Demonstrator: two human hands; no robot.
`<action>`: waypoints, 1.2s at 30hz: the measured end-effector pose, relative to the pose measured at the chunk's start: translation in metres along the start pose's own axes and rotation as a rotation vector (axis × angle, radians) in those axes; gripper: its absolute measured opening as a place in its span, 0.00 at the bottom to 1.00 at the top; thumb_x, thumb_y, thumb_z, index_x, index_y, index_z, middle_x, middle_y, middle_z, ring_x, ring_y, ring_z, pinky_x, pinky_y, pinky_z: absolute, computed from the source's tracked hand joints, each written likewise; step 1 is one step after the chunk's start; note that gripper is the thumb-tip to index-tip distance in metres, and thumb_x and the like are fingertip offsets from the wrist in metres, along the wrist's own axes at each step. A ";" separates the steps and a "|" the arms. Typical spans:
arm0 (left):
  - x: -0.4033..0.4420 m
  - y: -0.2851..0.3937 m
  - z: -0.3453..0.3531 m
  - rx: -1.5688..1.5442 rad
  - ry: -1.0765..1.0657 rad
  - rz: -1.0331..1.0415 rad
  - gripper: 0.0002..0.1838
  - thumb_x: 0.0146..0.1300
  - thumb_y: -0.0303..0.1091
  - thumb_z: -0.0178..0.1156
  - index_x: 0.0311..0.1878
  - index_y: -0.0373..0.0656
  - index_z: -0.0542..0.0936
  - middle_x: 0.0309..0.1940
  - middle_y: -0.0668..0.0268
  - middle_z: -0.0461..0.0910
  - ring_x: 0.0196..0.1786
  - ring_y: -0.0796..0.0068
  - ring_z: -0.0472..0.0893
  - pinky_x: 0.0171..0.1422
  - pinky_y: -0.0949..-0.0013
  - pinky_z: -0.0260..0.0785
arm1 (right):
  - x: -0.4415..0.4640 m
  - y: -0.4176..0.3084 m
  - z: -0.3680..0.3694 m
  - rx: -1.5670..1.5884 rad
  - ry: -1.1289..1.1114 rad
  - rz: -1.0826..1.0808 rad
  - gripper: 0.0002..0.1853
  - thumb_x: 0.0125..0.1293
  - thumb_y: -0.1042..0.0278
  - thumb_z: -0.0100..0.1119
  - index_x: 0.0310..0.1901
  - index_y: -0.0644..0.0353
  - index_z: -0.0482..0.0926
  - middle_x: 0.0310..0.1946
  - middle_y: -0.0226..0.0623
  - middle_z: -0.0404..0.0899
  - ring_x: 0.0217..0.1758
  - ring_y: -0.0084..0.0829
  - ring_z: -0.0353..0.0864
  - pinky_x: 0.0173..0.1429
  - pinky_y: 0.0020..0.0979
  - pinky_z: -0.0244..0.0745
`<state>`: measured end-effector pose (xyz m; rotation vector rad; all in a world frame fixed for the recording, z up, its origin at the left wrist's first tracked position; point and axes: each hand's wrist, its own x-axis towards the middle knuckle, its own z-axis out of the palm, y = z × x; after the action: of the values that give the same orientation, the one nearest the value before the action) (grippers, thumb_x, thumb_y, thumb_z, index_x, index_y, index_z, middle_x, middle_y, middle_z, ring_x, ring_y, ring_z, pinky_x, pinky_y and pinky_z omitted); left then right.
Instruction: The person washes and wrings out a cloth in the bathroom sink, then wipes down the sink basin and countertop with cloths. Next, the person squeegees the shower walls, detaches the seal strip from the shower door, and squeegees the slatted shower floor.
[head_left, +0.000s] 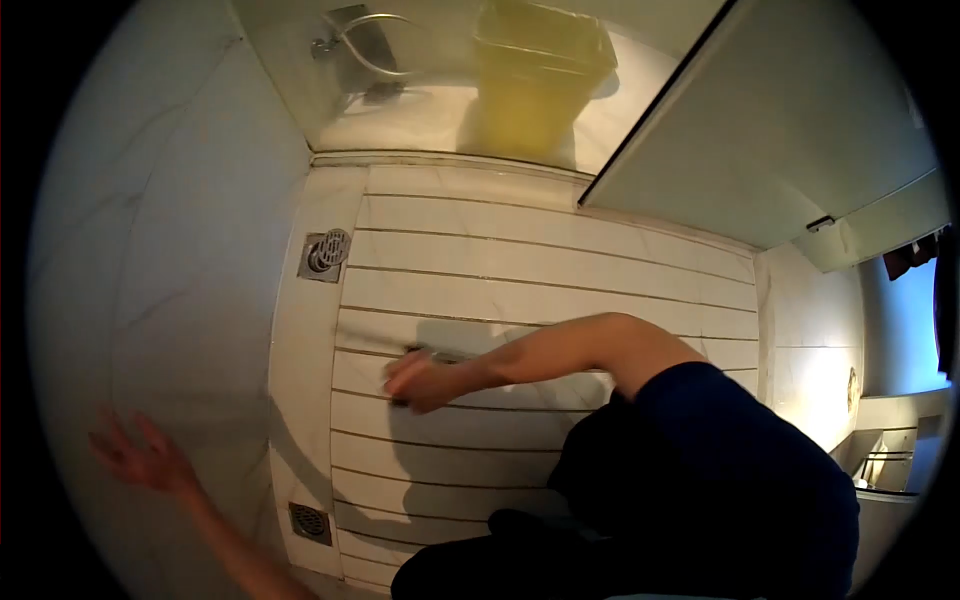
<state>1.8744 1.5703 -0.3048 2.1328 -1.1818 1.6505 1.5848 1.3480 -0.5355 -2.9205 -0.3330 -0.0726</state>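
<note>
My left hand (145, 457) has its fingers spread against the marble-patterned wall (140, 270) on the left; whether it presses on the wall I cannot tell. Low over the slatted white floor (540, 290), my right hand (422, 382) is closed and slightly blurred. Dark bits of a small object show at its upper and lower sides, but its kind is unclear. Above and left of that hand, a square floor drain (308, 268) has its round grate (333, 246) tilted off to one side. A second drain (310, 523) lies lower down with its grate in place.
A translucent yellow bin (540, 85) stands beyond a low sill (450, 160), near a shower hose (375, 45). A glass panel (770, 130) with a dark edge spans the upper right. Shelves (885, 460) are at the far right.
</note>
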 end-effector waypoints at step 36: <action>-0.030 -0.045 -0.004 0.493 -0.311 0.264 0.33 0.54 0.69 0.51 0.63 0.73 0.66 0.63 0.58 0.62 0.62 0.52 0.64 0.63 0.49 0.53 | 0.050 0.033 -0.026 0.576 -0.491 0.424 0.07 0.44 0.69 0.56 0.29 0.57 0.75 0.23 0.43 0.77 0.28 0.45 0.76 0.34 0.43 0.70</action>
<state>1.9013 1.6162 -0.3159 2.7144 -1.2899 1.9348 1.6407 1.3226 -0.5133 -2.3304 0.1820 0.6881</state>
